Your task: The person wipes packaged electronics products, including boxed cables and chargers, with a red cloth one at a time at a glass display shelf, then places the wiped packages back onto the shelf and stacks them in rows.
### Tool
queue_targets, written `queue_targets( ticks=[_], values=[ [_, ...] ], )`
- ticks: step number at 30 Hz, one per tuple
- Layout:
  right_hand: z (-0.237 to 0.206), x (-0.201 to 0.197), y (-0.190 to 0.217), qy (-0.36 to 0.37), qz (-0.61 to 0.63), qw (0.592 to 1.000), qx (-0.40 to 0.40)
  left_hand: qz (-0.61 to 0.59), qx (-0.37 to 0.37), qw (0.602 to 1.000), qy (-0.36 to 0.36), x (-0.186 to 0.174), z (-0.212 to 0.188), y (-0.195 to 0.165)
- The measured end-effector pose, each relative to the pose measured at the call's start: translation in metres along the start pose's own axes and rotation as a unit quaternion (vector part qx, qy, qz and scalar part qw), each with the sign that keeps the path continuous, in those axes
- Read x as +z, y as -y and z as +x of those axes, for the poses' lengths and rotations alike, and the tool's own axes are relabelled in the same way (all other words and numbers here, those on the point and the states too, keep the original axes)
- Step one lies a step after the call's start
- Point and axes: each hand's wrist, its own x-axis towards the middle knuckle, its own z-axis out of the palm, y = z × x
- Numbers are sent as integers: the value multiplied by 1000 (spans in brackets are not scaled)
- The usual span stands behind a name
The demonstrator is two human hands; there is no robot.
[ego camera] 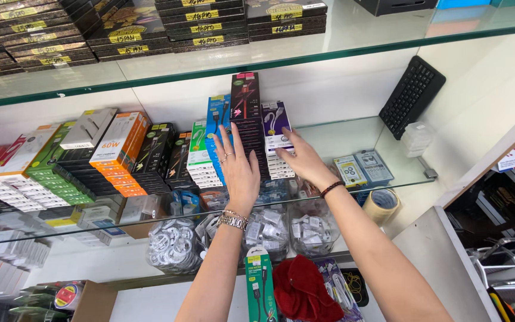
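Glass: my hands are up on the middle glass shelf [353, 134], pressed against the rows of boxed cables.
Left hand [238, 169]: flat and spread wide, fingers fanned out, gripping nothing, just laid against the fronts of the blue cable boxes [217, 128] and the black stack [247, 113] right under my fingertips.
Right hand [303, 160]: also open, fingers straight, pushing sideways into the white and purple cable boxes [276, 134] just left of my fingertips. Not holding anything either.
Where the boxes are: squeezed between my two hands, standing upright, the black ones sticking up taller than the rest.
Doing it well, imo: keep both palms flat and push evenly so the row slides as one block. If I press only at the top, those tall ones could tip backward.
Beyond my right fingers: a bare stretch of shelf, then a couple of small blister packs [363, 170] and a tape roll [381, 204] near the edge.
Left of my left hand: orange boxes [120, 146], green and white ones too, all packed tight.
Below my wrists: bags of white chargers [174, 244] on the lower shelf, a red cloth [302, 289].
Room: small shop display, white back wall, a black keyboard [411, 95] leaning up on the right.
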Motion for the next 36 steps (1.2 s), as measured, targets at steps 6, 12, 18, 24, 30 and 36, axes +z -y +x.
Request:
queue_targets(
  ticks=[6,12,18,24,30,36],
  values=[
    [6,15,-1,-42,-107,992,51,-3,-10,1000,23,8,-11,1],
    [-6,8,2,-64,32,997,18,-70,-19,997,-16,-6,-53,8],
    [-24,17,16,-158,-92,983,-4,-99,-51,993,48,-18,-97,22],
    [-39,18,14,-222,-107,968,-51,-125,-157,969,141,-17,-143,66],
    [-166,47,-21,-76,13,974,213,-134,-344,881,295,21,-224,131],
    [-278,72,-28,371,-249,813,374,-170,-447,764,433,35,-302,141]
  ],
)
